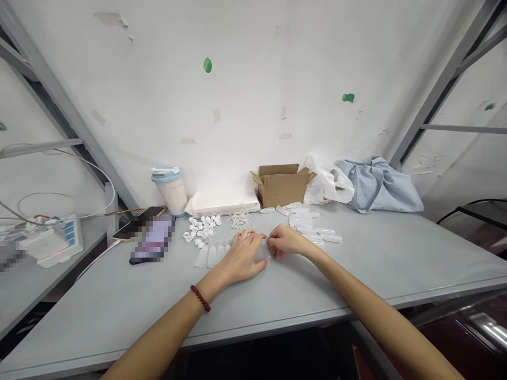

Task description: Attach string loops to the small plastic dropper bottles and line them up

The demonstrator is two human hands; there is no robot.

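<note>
Though small, translucent bottle (whitish plastic)

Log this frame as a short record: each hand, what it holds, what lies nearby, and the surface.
left hand: closed over one end of a small clear bottle; bead bracelet on the wrist
right hand: pinches the bottle's other end
left of hands: row of clear bottles, white caps
behind hands: white cords, cardboard box
surface: grey table
</note>
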